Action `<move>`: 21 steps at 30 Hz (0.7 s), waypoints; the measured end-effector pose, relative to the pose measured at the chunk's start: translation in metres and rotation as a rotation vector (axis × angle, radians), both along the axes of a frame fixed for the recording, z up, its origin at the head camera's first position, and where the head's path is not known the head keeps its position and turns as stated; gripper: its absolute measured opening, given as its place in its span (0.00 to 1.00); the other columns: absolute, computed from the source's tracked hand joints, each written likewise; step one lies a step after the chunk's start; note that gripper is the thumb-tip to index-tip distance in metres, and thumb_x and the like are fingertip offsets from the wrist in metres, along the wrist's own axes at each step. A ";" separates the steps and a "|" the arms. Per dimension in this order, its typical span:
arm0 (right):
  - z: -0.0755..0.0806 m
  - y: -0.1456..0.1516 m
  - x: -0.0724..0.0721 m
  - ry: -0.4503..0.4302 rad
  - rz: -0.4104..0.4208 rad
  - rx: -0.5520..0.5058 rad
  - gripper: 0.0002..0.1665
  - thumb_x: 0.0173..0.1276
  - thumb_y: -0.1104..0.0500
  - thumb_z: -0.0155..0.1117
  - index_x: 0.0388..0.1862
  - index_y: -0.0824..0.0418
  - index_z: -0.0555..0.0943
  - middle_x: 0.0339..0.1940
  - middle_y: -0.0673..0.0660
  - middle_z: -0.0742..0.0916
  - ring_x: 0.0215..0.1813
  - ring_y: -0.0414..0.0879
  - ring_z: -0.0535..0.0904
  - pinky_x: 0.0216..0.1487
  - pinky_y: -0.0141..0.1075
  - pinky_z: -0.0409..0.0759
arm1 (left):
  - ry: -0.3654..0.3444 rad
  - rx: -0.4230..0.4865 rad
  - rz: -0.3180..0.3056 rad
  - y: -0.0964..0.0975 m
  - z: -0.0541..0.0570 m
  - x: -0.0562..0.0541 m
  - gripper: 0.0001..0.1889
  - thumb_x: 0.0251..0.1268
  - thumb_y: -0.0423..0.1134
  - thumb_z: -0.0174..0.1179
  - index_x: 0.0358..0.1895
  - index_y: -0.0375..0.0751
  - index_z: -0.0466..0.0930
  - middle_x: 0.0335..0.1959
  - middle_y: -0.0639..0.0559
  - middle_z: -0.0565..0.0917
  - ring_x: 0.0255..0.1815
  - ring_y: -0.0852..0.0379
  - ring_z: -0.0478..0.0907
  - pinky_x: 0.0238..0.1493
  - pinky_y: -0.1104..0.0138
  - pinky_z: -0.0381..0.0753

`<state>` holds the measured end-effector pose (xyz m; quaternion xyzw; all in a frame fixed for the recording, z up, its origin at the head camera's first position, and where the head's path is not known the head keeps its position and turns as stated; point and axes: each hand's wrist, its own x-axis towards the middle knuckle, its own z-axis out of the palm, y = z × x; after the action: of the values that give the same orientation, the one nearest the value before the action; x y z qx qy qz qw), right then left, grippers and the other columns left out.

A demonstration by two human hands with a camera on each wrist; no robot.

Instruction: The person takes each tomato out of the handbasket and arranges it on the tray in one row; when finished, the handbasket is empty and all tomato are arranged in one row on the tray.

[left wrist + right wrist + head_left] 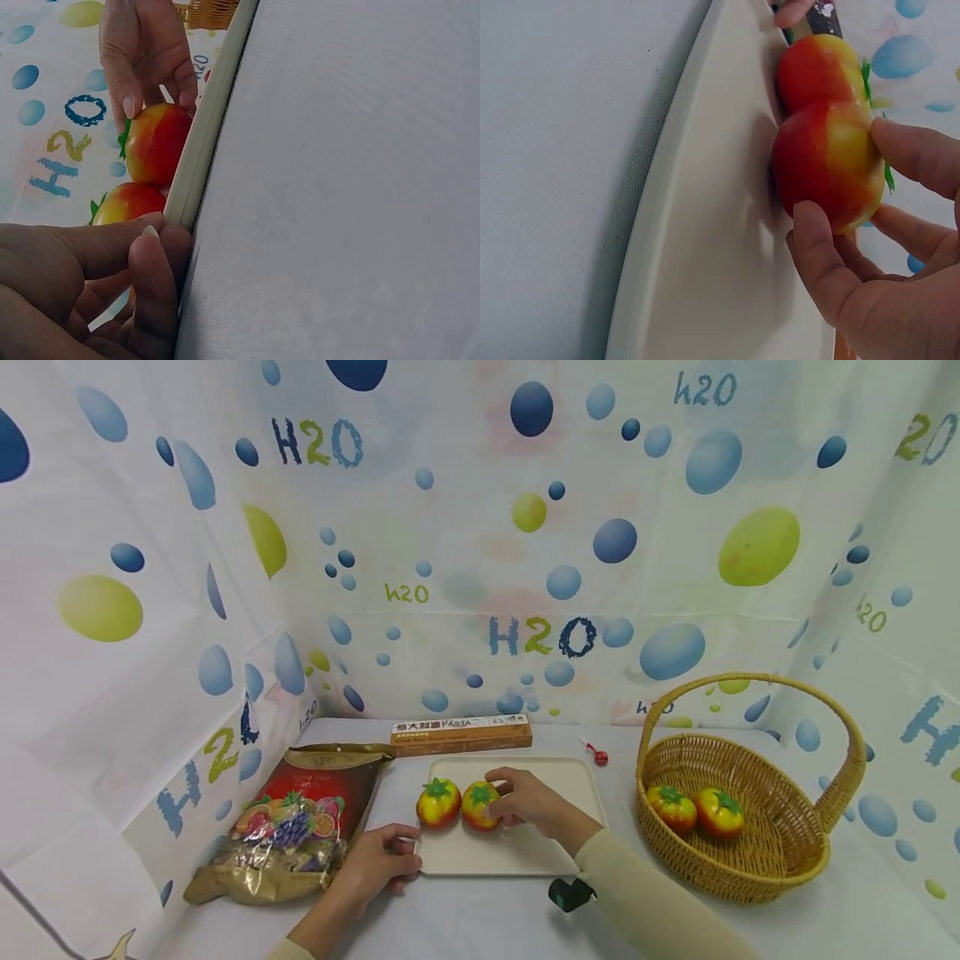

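A cream tray (573,785) lies on the table with two red-and-yellow toy tomatoes at its left end. My right hand (528,806) holds the right-hand tomato (477,810), thumb on one side and fingers on the other, as the right wrist view shows. That tomato touches the other tomato (438,803), which sits nearer the tray's left edge. My left hand (378,864) is at the tray's front left corner; in the left wrist view its thumb and a finger pinch the rim (206,127).
On the right stands a wicker basket (772,852) with a tall handle and two similar tomatoes inside. A candy bag (300,818) lies left of the tray. Behind it are a pasta box (461,737) and a red lollipop (600,757). Printed curtains enclose the table.
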<state>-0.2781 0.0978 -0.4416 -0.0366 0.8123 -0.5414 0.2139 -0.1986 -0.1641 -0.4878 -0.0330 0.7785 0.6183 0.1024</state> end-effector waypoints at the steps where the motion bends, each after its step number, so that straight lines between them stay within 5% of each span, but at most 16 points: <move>1: -0.001 0.000 0.000 -0.004 -0.004 -0.002 0.38 0.61 0.65 0.75 0.70 0.59 0.73 0.58 0.61 0.80 0.48 0.51 0.80 0.47 0.38 0.87 | -0.001 0.000 0.001 0.000 0.000 0.000 0.23 0.55 0.25 0.72 0.56 0.31 0.81 0.35 0.46 0.78 0.27 0.55 0.82 0.21 0.67 0.82; 21: -0.002 0.000 0.001 -0.023 -0.028 -0.010 0.39 0.60 0.63 0.76 0.70 0.57 0.73 0.60 0.61 0.79 0.52 0.52 0.80 0.50 0.40 0.87 | -0.007 -0.012 0.011 0.001 -0.001 -0.001 0.22 0.56 0.25 0.72 0.56 0.31 0.81 0.35 0.46 0.79 0.27 0.55 0.82 0.22 0.66 0.83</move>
<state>-0.2771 0.0983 -0.4437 -0.0200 0.8076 -0.5487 0.2152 -0.1996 -0.1631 -0.4891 -0.0401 0.7817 0.6140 0.1014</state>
